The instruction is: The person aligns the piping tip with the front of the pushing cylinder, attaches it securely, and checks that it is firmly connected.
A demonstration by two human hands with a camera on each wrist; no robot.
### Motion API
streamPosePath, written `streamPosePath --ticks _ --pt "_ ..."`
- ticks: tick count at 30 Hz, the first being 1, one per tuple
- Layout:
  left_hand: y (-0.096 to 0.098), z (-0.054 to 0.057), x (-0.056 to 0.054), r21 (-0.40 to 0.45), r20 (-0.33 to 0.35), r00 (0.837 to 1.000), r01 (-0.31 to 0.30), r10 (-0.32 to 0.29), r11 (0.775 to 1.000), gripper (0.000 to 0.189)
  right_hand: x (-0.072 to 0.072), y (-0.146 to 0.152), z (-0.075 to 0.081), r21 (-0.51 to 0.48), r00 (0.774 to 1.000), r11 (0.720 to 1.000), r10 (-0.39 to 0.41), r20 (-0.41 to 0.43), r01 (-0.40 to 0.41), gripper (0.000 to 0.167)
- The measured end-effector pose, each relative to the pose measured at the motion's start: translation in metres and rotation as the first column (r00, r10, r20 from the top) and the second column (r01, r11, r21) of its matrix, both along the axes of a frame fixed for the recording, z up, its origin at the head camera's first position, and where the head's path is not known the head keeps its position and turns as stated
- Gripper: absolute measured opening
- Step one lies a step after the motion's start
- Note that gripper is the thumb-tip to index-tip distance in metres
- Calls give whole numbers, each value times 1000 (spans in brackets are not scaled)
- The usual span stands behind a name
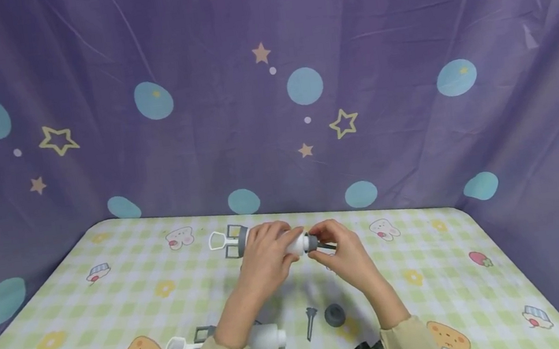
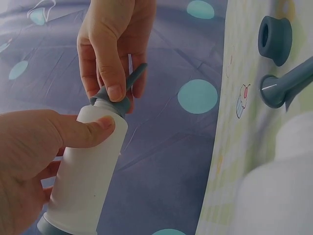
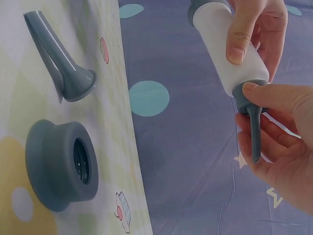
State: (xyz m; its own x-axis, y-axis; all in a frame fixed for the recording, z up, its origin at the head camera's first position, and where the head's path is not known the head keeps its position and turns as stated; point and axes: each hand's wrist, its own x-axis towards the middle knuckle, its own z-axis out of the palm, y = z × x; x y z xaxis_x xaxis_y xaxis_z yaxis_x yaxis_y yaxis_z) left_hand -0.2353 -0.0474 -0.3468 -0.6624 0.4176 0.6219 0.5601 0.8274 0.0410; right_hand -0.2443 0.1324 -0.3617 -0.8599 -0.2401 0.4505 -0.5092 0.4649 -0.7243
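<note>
My left hand (image 1: pixel 266 257) grips a white plunger-type tube (image 2: pixel 90 166) round its body, thumb along its side near the neck. The tube is held lengthwise above the table. A grey collar (image 1: pixel 242 242) and a white loop handle stick out past the left hand in the head view. At the other end, my right hand (image 1: pixel 344 254) pinches a grey cap (image 3: pixel 244 93) between thumb and fingers. From this cap a thin grey nozzle (image 3: pixel 255 132) points away from the tube. The cap sits right at the tube's neck; the fingers partly cover it.
A second white tube (image 1: pixel 263 339) with a handle lies at the front, partly behind the left forearm. Close by are a loose grey nozzle (image 1: pixel 310 323) and a round grey cap (image 1: pixel 334 315). A checked cloth (image 1: pixel 195 301) covers the table; a purple curtain (image 1: pixel 234 145) hangs behind.
</note>
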Motion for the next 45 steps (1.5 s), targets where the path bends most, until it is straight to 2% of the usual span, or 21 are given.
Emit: streamPosePath --ticks 7,21,26,31,36,45 --pt "-1 0 2 -3 13 1000 -7 7 1000 49 2 -1 -1 2 1000 1000 -7 11 7 35" --pt "2 5 -1 -9 13 1000 -11 11 1000 48 -1 2 6 13 1000 1000 10 -28 -10 34" --pt "2 6 -1 -21 17 1000 -21 21 1000 48 -2 3 5 0 1000 1000 19 0 -19 34" --pt "0 4 2 -36 8 1000 -24 24 999 48 5 -3 6 -24 1000 1000 21 21 -20 34" --pt "1 2 4 -23 13 999 -34 35 999 48 18 -8 20 -25 1000 999 26 -2 -26 34" --pt "0 2 3 -5 -1 1000 -15 15 1000 49 1 0 0 -29 1000 999 17 12 -16 33"
